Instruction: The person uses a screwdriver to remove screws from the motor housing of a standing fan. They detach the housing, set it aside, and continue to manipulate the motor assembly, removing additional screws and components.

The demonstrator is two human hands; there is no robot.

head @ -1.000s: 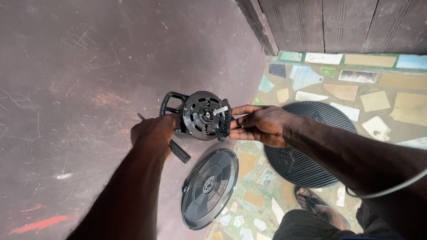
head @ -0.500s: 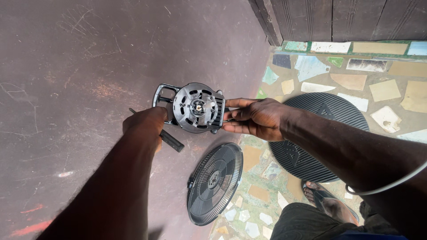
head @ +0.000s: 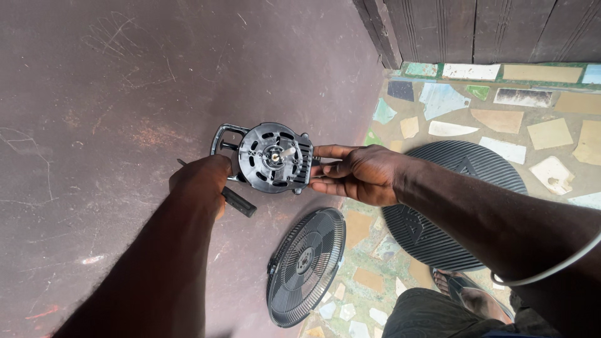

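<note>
Black plastic fan motor housing (head: 273,158) is held in the air between both hands. The left hand (head: 201,183) is closed on its left side together with a dark screwdriver (head: 238,201). The right hand (head: 358,174) fingers (head: 330,151), slightly apart, are pressed on its right edge, above a round fan grille (head: 307,267).

Dark scuffed floor (head: 125,94), mosaic tiles (head: 551,131), perhaps a wooden door (head: 494,28)

Both hands (head: 282,178) fwd, fingers curled, gripping.
</note>
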